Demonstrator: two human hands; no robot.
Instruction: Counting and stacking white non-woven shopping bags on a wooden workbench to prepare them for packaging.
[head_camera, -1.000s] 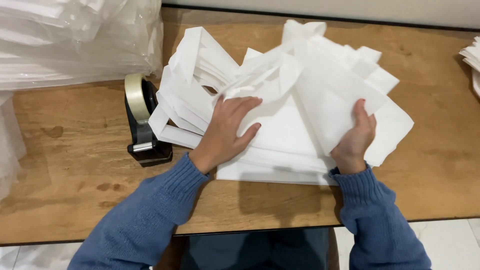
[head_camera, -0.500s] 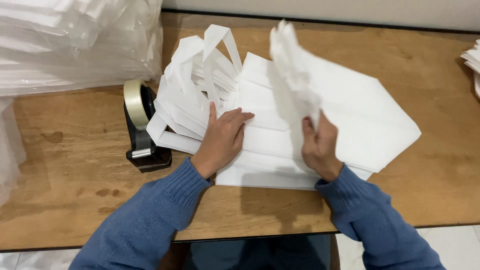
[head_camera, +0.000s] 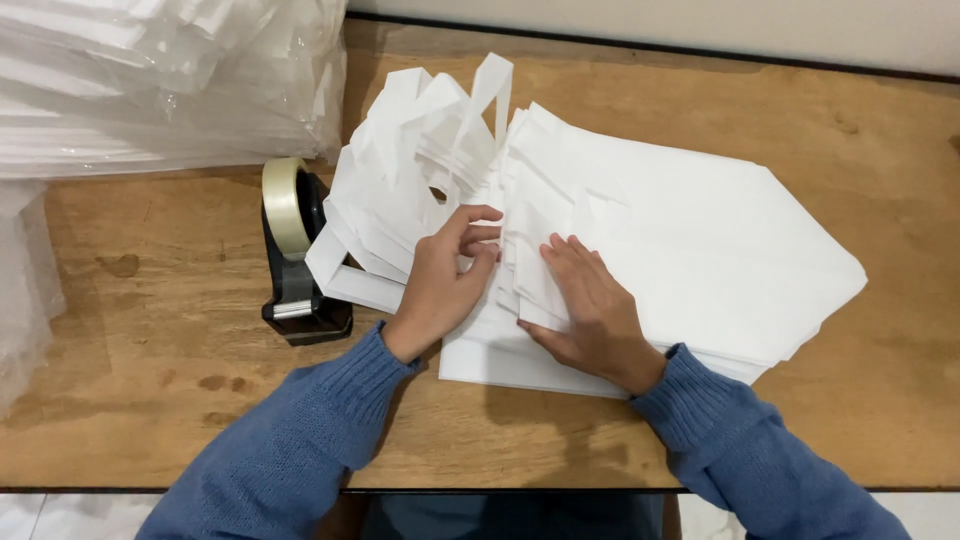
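White bags (head_camera: 690, 250), a flat stack of them with their handle loops (head_camera: 440, 130) fanned toward the far left, lie in the middle of a wooden table (head_camera: 150, 400). The stack reaches from near the table's front edge almost to the back edge, and its right end tapers to a corner.

The table top is brown, worn and marked with darker stains on the left. A pale wall (head_camera: 700, 25) runs along its far edge, and a strip of light floor shows under the near edge.

The left hand (head_camera: 445, 280) rests on the handle end of the stack, fingers curled and pinching the edge of the upper layers. The right hand (head_camera: 585, 305) lies flat on the stack just beside it, fingers stretched out and pressing down, gripping nothing. The two hands almost touch. Both arms wear blue knitted sleeves (head_camera: 300, 440).

A black tape holder (head_camera: 300, 290) with a roll of clear tape stands just left of the handle loops, touching one of them. Behind it, at the far left corner, clear plastic packs (head_camera: 160, 80) hold more folded white sheets, piled one on another. More clear plastic (head_camera: 25, 290) hangs at the left edge; what is inside cannot be made out.
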